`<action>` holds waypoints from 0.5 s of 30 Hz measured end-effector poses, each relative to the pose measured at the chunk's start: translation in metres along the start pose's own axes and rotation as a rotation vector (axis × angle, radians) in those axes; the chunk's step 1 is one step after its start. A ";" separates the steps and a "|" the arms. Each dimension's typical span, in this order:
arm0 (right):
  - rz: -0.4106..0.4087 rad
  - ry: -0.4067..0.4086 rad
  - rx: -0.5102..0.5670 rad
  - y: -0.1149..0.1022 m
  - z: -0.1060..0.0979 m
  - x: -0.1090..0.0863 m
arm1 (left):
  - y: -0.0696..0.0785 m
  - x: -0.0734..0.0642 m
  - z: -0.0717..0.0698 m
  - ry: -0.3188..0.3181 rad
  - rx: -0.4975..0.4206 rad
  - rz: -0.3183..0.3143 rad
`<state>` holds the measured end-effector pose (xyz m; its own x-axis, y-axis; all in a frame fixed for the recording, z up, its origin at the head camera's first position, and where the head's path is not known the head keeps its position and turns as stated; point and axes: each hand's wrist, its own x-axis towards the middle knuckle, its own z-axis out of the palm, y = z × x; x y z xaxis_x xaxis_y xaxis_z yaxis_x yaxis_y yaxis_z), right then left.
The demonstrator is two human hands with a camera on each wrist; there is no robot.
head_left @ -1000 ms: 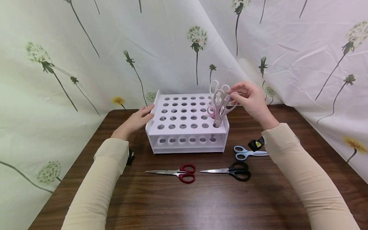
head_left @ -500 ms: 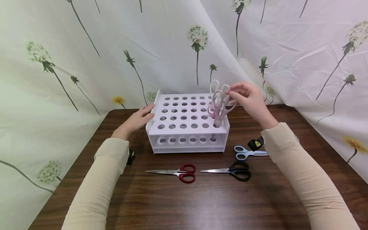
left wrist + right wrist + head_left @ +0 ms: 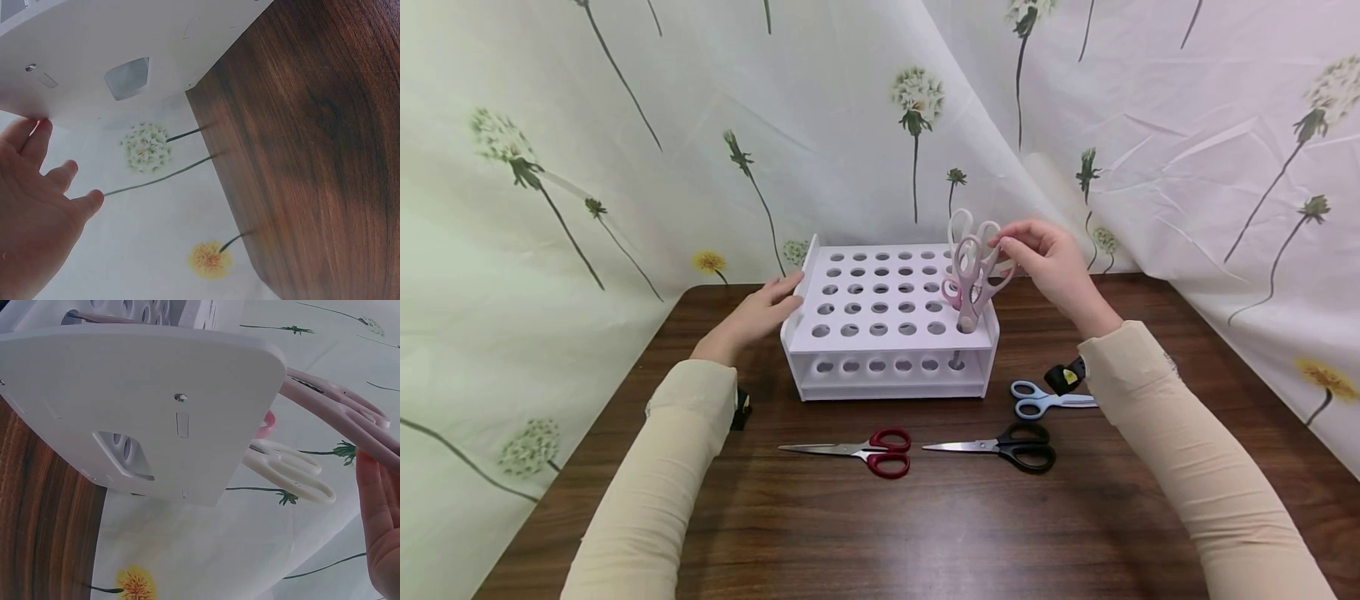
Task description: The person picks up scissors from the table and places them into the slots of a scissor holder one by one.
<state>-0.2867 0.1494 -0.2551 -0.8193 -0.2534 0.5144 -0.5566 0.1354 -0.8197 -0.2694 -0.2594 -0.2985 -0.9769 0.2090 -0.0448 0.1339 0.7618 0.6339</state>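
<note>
A white rack (image 3: 891, 342) with rows of round holes stands on the table. Pinkish-grey scissors (image 3: 969, 312) stand point-down in its front right hole, their blades showing between the two shelves. My right hand (image 3: 1051, 262) pinches one handle loop of these scissors between thumb and fingers. Behind them, white scissors (image 3: 290, 469) and a pair with pink handles (image 3: 951, 292) also stand in the rack, partly hidden. My left hand (image 3: 756, 315) rests with extended fingers against the rack's left side panel, its fingertips (image 3: 39, 134) at the panel edge in the left wrist view.
Red-handled scissors (image 3: 887, 463) and black-handled scissors (image 3: 1028, 454) lie in front of the rack, blades pointing left. Light blue scissors (image 3: 1033, 402) lie at its right, partly under the right wrist strap. A flower-print cloth (image 3: 850, 125) hangs behind the dark wooden table (image 3: 865, 542).
The pinkish-grey scissors have shifted slightly left at the handles, with my right hand still on them. My left hand has kept its place on the rack.
</note>
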 end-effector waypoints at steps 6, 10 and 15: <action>0.021 -0.022 -0.012 0.001 0.001 0.001 | 0.001 0.000 0.000 0.000 0.000 -0.004; 0.037 -0.044 -0.018 0.002 0.002 0.003 | 0.000 0.000 0.000 -0.004 0.005 -0.007; 0.053 -0.065 -0.018 0.004 0.001 0.004 | 0.001 -0.001 0.000 -0.004 0.004 -0.015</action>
<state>-0.2917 0.1478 -0.2570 -0.8374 -0.3072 0.4520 -0.5151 0.1672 -0.8407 -0.2686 -0.2586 -0.2981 -0.9782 0.1995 -0.0572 0.1198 0.7675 0.6297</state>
